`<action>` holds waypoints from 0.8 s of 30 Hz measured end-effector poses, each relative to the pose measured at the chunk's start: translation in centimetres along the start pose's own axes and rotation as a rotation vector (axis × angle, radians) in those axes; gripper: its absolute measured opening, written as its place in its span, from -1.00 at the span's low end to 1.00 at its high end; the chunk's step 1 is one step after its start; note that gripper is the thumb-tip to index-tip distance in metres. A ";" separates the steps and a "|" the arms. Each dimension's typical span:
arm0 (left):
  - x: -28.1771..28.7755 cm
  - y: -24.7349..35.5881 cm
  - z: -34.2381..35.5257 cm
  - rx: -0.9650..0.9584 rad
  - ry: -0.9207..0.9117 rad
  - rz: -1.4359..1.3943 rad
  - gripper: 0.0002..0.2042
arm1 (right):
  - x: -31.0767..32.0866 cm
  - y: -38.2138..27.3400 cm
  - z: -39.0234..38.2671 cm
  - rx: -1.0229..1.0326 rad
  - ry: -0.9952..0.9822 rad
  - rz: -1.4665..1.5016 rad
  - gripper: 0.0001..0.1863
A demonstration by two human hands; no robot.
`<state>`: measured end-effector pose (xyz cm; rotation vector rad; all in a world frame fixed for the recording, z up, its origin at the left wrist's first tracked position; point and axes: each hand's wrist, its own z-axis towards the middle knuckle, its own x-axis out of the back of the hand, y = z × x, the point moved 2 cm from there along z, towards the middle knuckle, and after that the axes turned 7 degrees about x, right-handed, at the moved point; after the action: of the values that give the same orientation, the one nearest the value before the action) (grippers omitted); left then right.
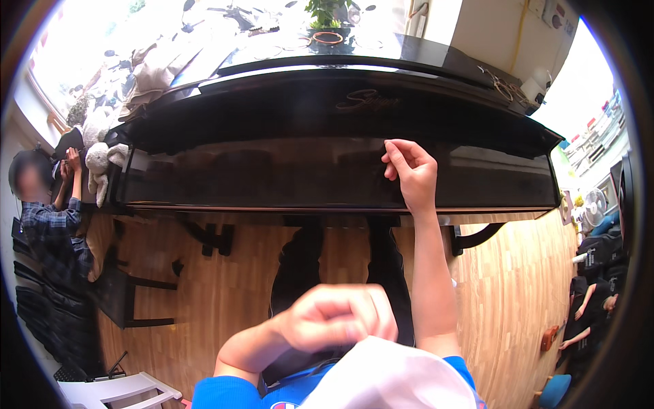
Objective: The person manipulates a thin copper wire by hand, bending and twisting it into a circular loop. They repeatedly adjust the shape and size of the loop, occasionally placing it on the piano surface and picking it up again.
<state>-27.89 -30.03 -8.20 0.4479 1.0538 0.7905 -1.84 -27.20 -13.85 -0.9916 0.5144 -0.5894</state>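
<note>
My right hand [411, 165] is raised over the front of a glossy black piano [259, 174] with its lid down. Thumb and forefinger are pinched together; anything between the tips is too small to make out. Nearer to me, my left hand [343, 315] is slightly blurred, its fingers curled in toward the palm. What it might hold is hidden. Just below it, a smooth white cloth-like thing [395, 375] covers part of my blue shirt; I cannot tell whether the hand touches it.
A potted plant [328, 17] and a coiled cable [503, 85] are on the piano top. Grey plush toys [102, 163] sit at its left end. Beyond them a person in a plaid shirt [51, 225] sits. Black chair [126, 296] and white chair [119, 392] stand left; more people are far right.
</note>
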 end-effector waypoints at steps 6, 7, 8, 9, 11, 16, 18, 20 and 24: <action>-2.3 -0.1 0.0 0.103 -0.066 -0.161 -0.58 | 0.0 -0.2 -0.1 -0.021 0.011 -0.006 -0.84; -3.9 -0.2 -0.1 0.097 -0.109 -0.223 -0.63 | 0.0 -0.2 -0.3 -0.024 0.014 -0.008 -0.84; -5.8 -1.4 -0.6 0.053 -0.023 -0.361 -0.72 | 0.1 -0.2 -0.3 -0.024 0.013 -0.011 -0.85; -6.2 -1.9 -0.8 0.026 0.002 -0.468 -0.78 | 0.2 0.0 -0.4 -0.028 0.013 -0.011 -0.85; -5.8 -2.0 -1.0 0.032 -0.013 -0.601 -0.88 | 0.2 0.0 -0.2 -0.017 0.012 -0.002 -0.85; -3.5 -0.9 -1.0 -0.006 -0.086 -0.386 -0.85 | 0.1 0.0 -0.2 -0.003 0.004 -0.006 -0.85; -2.1 -0.8 -0.6 0.000 0.144 -0.353 -0.95 | 0.0 0.1 -0.3 -0.004 0.000 0.011 -0.84; -0.5 -0.8 0.3 -0.045 0.228 -0.413 -0.75 | 0.0 0.0 -0.3 -0.003 0.000 0.009 -0.84; -1.4 -0.2 0.0 0.118 0.207 -0.152 -0.56 | -0.1 0.0 0.0 -0.007 0.006 0.002 -0.84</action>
<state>-28.19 -31.23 -7.56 0.3866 1.3160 0.6512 -1.91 -27.11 -13.81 -0.9956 0.5227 -0.5890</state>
